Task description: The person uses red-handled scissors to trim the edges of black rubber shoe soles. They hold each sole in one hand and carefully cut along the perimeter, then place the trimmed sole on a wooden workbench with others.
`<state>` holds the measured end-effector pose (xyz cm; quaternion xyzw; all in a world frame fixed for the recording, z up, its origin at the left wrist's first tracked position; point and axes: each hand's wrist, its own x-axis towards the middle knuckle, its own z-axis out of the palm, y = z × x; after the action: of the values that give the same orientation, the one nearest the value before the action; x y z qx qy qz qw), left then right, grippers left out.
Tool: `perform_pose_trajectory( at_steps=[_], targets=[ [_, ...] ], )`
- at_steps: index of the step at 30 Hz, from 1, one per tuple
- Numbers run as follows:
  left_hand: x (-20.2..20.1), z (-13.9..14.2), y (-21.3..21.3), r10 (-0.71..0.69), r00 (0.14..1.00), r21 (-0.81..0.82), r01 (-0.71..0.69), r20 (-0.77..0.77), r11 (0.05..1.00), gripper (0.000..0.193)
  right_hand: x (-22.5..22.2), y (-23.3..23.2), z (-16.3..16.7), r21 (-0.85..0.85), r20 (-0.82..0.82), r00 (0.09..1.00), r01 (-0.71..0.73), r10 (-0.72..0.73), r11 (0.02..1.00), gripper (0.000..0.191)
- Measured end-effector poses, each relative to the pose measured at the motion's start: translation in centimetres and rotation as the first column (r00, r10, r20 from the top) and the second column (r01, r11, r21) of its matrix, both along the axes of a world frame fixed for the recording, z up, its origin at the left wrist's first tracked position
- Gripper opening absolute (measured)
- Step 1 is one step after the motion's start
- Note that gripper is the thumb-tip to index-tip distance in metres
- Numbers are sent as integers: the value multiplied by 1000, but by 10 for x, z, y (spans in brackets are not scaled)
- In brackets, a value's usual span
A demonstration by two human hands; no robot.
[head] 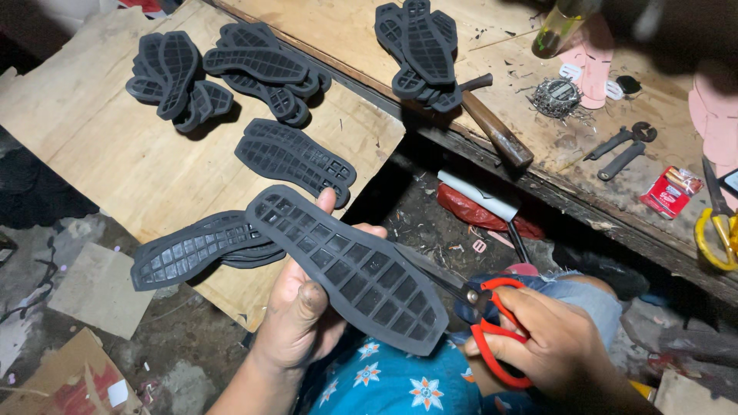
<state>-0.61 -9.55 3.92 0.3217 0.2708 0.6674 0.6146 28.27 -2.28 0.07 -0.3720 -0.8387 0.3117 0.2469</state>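
Observation:
My left hand (298, 307) holds a dark grey rubber shoe sole (346, 265) from below, grid side up, thumb at its near edge. My right hand (557, 346) grips red-handled scissors (484, 307), whose blades reach the sole's right edge. Beside my left hand, another sole (192, 250) lies on a plywood board (115, 161). A pair of soles (296, 157) lies just above it on the board.
Stacks of grey soles (181, 77), (269, 65) sit on the board, and another stack (423, 50) on the wooden bench (538, 131). The bench also holds a hammer (496, 127), a nail heap (557, 96), pliers (623, 146), yellow-handled scissors (719, 223) and pink cutouts (592, 58).

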Motion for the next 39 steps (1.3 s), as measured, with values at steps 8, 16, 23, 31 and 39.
perform_pose_trajectory(
  at_steps=[8, 16, 23, 31, 39],
  targets=[
    [2, -1, 1, -24, 999, -5, 24, -21, 1000, 116, -1, 1, 4, -212, 165, 982, 124, -90, 969, 62],
    [6, -6, -1, -17, 999, -4, 17, 34, 1000, 117, 0, -2, -2, -267, 207, 973, 151, -97, 952, 59],
    [5, -11, -2, -8, 1000, 12, 8, -17, 1000, 116, -2, -3, -5, -198, 138, 985, 132, -106, 971, 60],
    [2, -12, -2, -33, 999, 23, 32, 26, 999, 113, -1, -1, -6, -169, 225, 972, 115, -76, 979, 59],
    [-2, -11, -3, -37, 997, 14, 38, -63, 999, 110, 0, -4, -10, -149, 147, 987, 80, -58, 986, 62]
  ],
)
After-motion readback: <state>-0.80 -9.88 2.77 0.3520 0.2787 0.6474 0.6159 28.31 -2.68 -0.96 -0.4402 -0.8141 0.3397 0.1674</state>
